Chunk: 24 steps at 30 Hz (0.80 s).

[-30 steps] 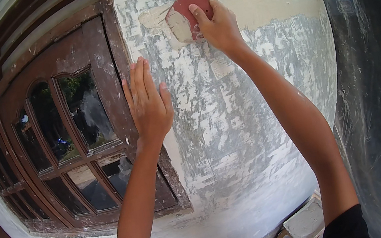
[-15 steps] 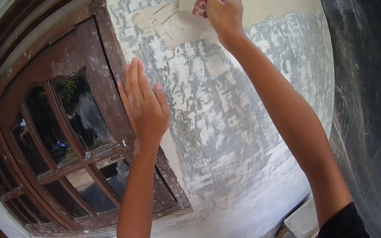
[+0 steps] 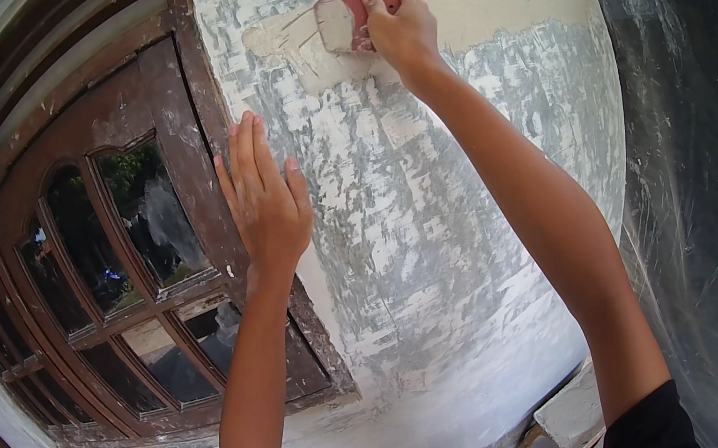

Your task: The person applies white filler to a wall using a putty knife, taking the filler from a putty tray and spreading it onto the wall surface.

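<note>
Red plastic scraper (image 3: 357, 11), light and stiff, putty-smeared; right hand (image 3: 399, 27) clamps its rear edge against the wall (image 3: 438, 239). Left hand (image 3: 265, 202) rests flat, fingers spread.

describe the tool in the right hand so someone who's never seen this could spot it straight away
Start at the patchy grey-white wall to the right of the brown wooden window frame. Near its top, the right hand presses a small flat scraper against a beige band of filler. It is the only red thing there, its left edge coated in pale paste.
</note>
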{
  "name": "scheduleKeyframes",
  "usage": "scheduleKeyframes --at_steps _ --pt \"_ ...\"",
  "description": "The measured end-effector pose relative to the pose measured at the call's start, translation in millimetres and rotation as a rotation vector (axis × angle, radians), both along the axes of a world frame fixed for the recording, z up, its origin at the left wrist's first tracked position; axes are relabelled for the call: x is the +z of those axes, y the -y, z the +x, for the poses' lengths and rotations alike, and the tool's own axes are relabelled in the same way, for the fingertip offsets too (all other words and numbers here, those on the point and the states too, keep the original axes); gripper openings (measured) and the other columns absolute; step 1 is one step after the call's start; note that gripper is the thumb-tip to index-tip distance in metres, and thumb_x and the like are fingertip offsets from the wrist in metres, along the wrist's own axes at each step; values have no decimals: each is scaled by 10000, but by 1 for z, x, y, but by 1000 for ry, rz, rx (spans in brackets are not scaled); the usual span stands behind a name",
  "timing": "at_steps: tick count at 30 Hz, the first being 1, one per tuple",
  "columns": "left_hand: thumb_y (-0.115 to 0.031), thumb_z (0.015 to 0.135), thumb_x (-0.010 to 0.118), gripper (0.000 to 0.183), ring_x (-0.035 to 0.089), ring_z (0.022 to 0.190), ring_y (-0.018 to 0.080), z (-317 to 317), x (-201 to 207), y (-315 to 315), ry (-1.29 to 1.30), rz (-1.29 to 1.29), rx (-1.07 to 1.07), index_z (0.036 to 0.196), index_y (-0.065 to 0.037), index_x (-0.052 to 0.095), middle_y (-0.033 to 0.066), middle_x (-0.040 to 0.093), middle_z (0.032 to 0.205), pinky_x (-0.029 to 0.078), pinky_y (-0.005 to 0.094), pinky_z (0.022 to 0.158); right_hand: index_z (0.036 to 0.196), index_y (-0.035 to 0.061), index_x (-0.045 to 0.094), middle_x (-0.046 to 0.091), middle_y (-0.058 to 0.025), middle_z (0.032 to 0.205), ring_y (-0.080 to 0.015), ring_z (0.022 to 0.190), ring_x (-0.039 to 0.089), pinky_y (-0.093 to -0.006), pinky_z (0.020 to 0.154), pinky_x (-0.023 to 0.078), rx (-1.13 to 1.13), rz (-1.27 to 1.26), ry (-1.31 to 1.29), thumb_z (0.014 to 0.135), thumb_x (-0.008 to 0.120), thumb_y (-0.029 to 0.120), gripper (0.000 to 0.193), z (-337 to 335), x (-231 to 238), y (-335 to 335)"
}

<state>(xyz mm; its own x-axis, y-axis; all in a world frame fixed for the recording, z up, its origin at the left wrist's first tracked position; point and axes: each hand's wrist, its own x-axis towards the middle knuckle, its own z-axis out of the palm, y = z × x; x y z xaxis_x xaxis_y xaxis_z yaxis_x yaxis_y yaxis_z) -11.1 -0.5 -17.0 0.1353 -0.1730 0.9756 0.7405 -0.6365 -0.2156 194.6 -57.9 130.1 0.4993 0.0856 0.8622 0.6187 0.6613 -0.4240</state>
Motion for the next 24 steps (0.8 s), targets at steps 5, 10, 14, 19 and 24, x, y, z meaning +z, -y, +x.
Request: scheduleKeyframes --at_steps 5,10,14,19,24 --pt "-182 1024 453 552 291 1502 319 -1 -2 -3 9 -4 -23 1536 -13 333 140 355 1592 191 540 1219 1096 -58 626 706 -222 1029 -328 980 696 -407 848 530 397 179 -181 993 626 275 349 -16 -4 19" --pt "-180 1022 455 555 285 1503 319 -5 -1 -2 1 -17 16 1534 -5 332 144 354 1590 183 540 1221 1108 -48 633 718 -222 996 -392 1002 677 -458 912 497 -63 -49 70 987 618 301 369 -13 -2 5" --pt "-180 1024 452 552 286 1502 318 -2 -2 -1 -2 -17 -20 1533 -4 333 145 355 1590 178 538 1223 1099 -50 633 723 -206 941 -328 880 717 -407 771 543 132 107 -63 988 631 276 345 -2 -1 3" --pt "-164 1012 478 561 315 1490 328 -1 -1 1 6 -8 22 1525 24 346 156 373 1575 193 544 1223 1078 -51 640 720 -217 950 -307 828 726 -400 766 557 -245 11 159 993 624 267 330 -2 -14 -4" --pt "-164 1011 481 563 315 1490 326 0 -1 -2 5 -4 14 1524 26 348 156 374 1575 196 547 1222 1045 -51 638 713 -226 945 -326 930 706 -415 826 537 198 95 -127 1005 606 264 319 1 -14 10"
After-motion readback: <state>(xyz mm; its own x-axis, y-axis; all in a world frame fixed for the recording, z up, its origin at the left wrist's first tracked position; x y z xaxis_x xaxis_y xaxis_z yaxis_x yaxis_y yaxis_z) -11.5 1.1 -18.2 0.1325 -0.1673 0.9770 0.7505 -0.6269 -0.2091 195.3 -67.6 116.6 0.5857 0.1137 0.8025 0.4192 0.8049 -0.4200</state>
